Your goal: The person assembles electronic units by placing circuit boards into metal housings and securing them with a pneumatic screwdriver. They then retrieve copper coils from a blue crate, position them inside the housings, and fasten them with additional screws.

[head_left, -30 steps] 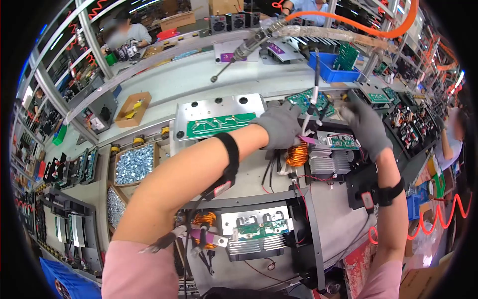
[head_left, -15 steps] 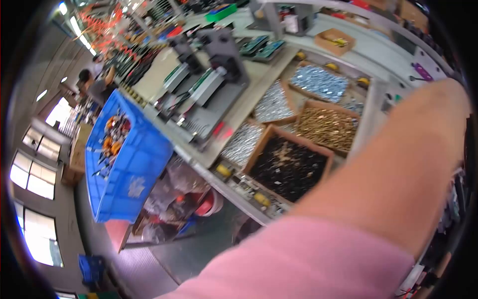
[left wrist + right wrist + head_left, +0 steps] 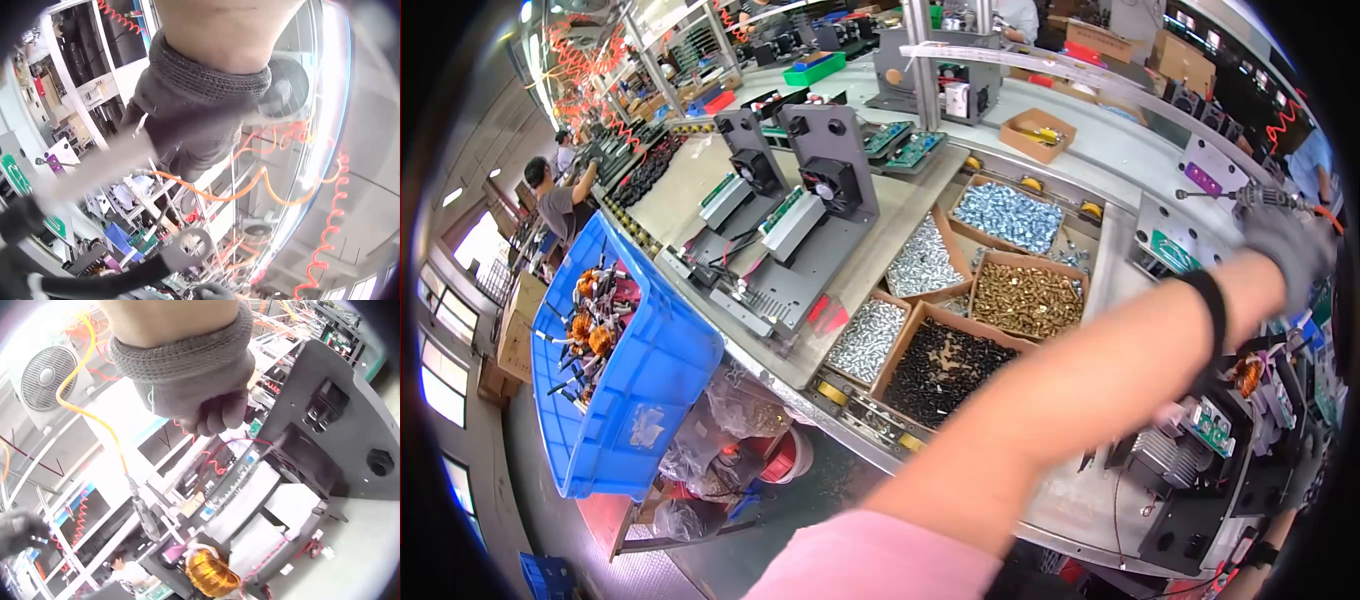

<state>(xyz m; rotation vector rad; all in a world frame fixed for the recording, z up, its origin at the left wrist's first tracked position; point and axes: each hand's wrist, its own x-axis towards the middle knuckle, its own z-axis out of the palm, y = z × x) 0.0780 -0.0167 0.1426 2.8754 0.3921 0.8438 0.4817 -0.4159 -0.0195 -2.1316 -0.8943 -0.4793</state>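
The long workbench is spanning the head view, and the blue plastic crate is standing beside its edge, containing copper-wound coils. In the right wrist view, a dark chassis panel is rising beside silver heat-sink blocks; the orange wound coil, the principal part, is lying next to these blocks, with a purple-sleeved lead at its side. The left forearm is passing over the bench near the cardboard trays, one of which is holding black screws. Judged as technique, good reaching is calling for a raised forearm clear of the trays, loose leads gathered so that their terminals are not snagging, and the tip of the hanging power driver kept away from the circuit boards. The left hand is overlapping the driver in the head view, but whether it is touching the tool cannot be told. A ring terminal is showing near this hand in the left wrist view; how far the fingers are opening, and whether they are grasping its cable, is unclear. The right hand is showing bent fingers above the assembly, with no held object visible; whether they are clenching, hanging loose or hiding something small cannot be told.
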